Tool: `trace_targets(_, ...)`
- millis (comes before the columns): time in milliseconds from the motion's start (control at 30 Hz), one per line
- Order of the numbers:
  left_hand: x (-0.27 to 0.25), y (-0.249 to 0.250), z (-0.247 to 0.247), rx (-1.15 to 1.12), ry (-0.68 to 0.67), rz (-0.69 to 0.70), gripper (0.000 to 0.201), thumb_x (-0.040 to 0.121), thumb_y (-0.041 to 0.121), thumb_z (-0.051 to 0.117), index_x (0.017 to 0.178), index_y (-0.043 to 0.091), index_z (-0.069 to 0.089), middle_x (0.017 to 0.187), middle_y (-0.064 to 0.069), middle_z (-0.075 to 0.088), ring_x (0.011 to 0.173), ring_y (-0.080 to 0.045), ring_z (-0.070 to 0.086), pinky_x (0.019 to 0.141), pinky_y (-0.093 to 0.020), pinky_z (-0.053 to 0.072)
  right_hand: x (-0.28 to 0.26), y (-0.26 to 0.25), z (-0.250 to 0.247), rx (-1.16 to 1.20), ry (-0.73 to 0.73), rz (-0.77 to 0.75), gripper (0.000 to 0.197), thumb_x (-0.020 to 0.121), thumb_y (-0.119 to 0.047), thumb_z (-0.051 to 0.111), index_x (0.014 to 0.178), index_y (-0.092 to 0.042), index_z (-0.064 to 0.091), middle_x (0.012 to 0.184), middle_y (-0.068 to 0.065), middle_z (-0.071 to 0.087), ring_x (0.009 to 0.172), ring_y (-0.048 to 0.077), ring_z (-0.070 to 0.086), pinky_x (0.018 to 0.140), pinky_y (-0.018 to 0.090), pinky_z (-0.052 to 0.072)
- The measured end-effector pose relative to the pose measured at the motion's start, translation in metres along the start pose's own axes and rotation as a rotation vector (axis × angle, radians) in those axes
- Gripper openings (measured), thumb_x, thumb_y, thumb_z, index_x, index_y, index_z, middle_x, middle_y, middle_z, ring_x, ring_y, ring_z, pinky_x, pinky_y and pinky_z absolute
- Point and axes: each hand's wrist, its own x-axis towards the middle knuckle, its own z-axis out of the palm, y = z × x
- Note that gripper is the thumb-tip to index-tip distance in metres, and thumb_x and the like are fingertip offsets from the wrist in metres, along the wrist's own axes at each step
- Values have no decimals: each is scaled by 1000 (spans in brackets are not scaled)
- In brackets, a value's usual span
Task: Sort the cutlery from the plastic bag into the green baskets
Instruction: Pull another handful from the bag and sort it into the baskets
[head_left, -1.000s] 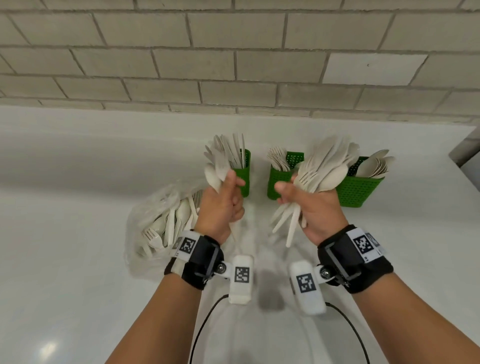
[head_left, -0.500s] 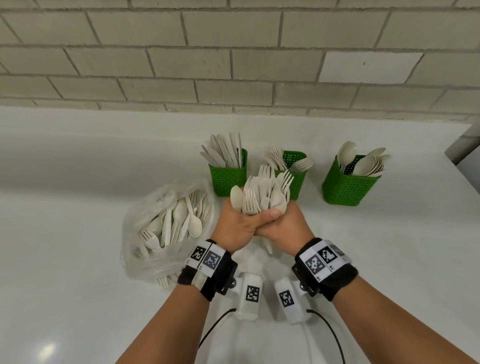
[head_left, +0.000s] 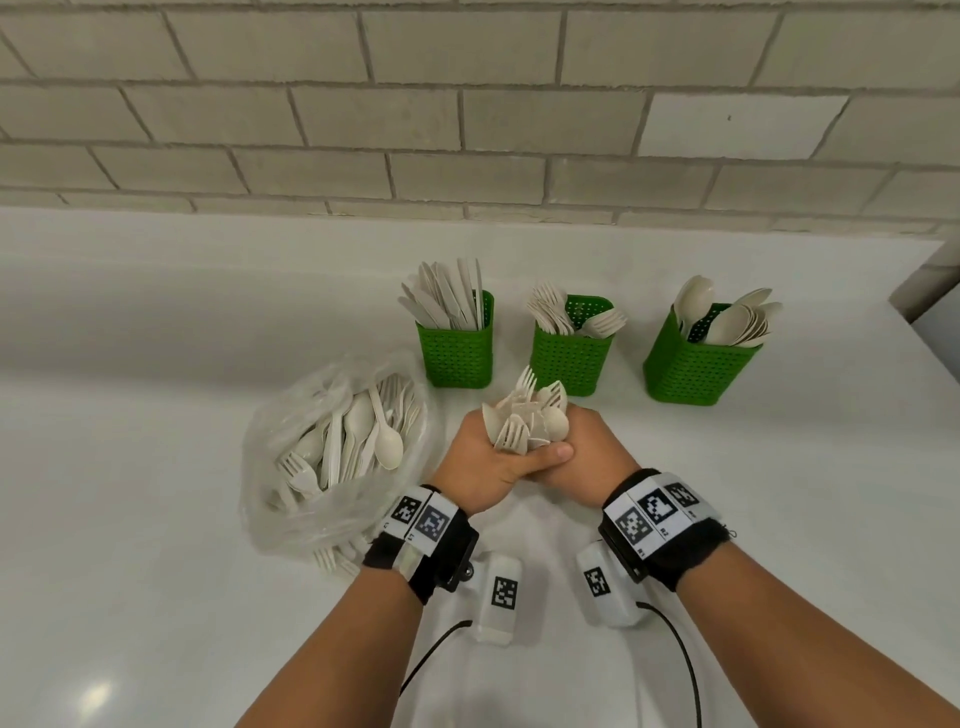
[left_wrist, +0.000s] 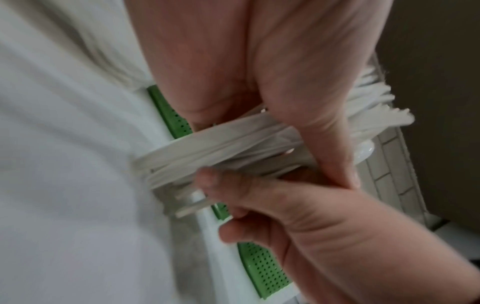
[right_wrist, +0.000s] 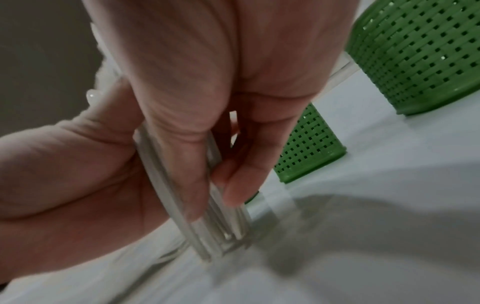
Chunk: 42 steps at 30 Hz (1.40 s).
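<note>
Two hands are clasping one mixed bundle of forks and spoons (head_left: 527, 415) upright: your left hand (head_left: 485, 457) and right hand (head_left: 582, 457) are both curling tight round the handles, heads up, likely squaring the ends on the white counter (head_left: 156, 597) before sorting. You're holding it just in front of three green baskets: the knife basket (head_left: 457, 353), fork basket (head_left: 571, 358) and spoon basket (head_left: 696, 369), each taking one type. One plastic bag (head_left: 332, 452) is lying just left of your hands, holding too many pieces to count.
</note>
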Motion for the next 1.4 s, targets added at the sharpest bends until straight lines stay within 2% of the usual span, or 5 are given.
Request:
trace_targets(467,10,-25,-14,98,-18,-101,43,63,7,76,103,-3,70,103,-19,72,97,-18,69,85,-28,54,-7,-10,5,91,-86,62,40,75,-17,76,114,-15,67,106,7,70,99,23,64,86,36,53)
trace_targets(667,12,-28,-14,5,68,-104,25,82,3,73,107,2,71,106,-11,74,100,-16,70,88,-26,53,-5,4,-5,306,-152,105,20,76,-7,77,74,-21,64,68,-25,59,60,-9,55,62,12,40)
trace_targets(800,8,-12,-19,-42,54,-50,15,84,-4,69,96,4,71,97,-9,74,95,-19,70,89,-28,53,-11,4,-30,522,-192,111,11,79,-7,78,89,-4,75,99,-12,69,93,-18,59,79,9,45)
trace_targets(1100,-13,20,-20,-280,-241,-210,14,87,-10,60,98,-3,65,92,-16,74,79,-29,71,76,-34,57,-12,-37,-85,754,258,22,18,85,-21,69,102,-14,73,80,2,65,67,7,58,59,21,49)
trace_targets(1400,-1,17,-6,-83,-43,-112,6,90,-8,60,96,-9,62,79,-13,68,67,-22,66,65,-33,55,-15,-56,-78,243,430,-251,16,75,-28,82,89,-21,76,78,-9,56,68,6,52,64,14,42)
